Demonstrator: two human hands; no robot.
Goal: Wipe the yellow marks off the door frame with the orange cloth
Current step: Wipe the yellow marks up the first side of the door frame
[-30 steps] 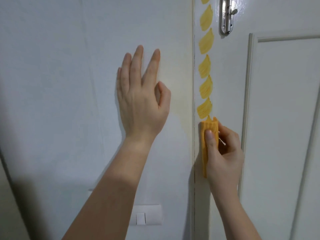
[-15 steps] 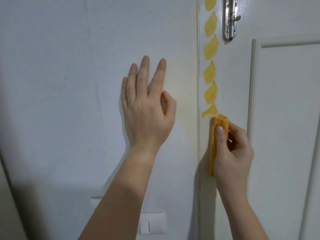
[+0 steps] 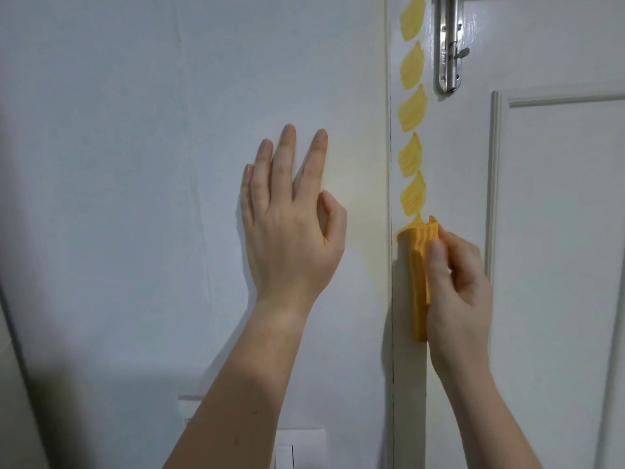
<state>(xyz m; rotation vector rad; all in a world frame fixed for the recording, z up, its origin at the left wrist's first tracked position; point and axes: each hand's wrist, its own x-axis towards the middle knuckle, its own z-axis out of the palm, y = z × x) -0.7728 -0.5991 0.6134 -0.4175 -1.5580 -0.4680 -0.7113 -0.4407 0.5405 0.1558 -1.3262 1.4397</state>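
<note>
A: So, where is the orange cloth (image 3: pixel 419 282) sitting right now?

B: It is lying folded into a narrow pad against the door frame (image 3: pixel 409 384), its top edge touching the lowest of the yellow marks (image 3: pixel 410 155). The right hand (image 3: pixel 456 282) is gripping it, thumb pressing on the front and the other fingers curling behind.

A: Why folded so narrow?

B: I am guessing it is matching the width of the strip, so the pressure is going onto the marks rather than onto the wall (image 3: pixel 135 164) or the door panel (image 3: pixel 558 265).

A: And the left hand (image 3: pixel 287 231)?

B: It is resting spread and relaxed on the wall, left of the frame, holding nothing. It is probably steadying the person while the other hand is scrubbing.

A: How much is remaining?

B: Five whole marks are climbing the frame above the cloth. The picture edge is cutting off the top one, so I cannot say whether more are sitting higher.

A: Anything else unclear?

B: The cloth is hiding part of the lowest mark. The metal bolt (image 3: pixel 449 45) at upper right is running out of view, and the light switch (image 3: pixel 297 448) below is being cropped. A faint yellowish tint on the wall beside the frame is reading as either smear or light, and I cannot tell which.
</note>
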